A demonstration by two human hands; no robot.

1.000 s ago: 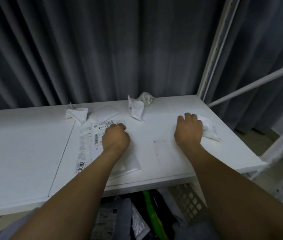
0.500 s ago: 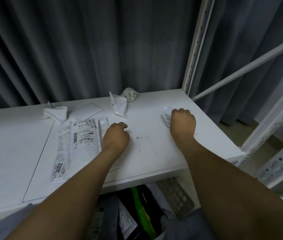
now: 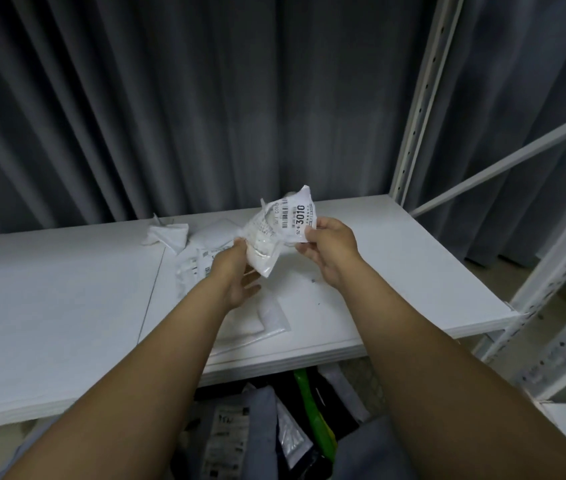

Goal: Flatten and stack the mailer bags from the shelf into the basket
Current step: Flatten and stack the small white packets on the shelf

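We hold one crumpled mailer bag (image 3: 269, 242) above the shelf (image 3: 395, 271): left hand (image 3: 236, 275) grips at 7 o'clock, right hand (image 3: 331, 249) pinches at 3 o'clock

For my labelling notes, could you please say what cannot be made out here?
Head view:
- Crumpled white mailer bag: fine print too small; left hand, right hand cover parts.
- Flat clear mailer bag, white shelf: left forearm hides it partly.
- Dark bags below: shelf edge cuts them.

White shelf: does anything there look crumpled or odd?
The white plastic mailer bag with a barcode label, held by left hand and right hand, is badly creased. A second white bag lies wadded at the white shelf's back.
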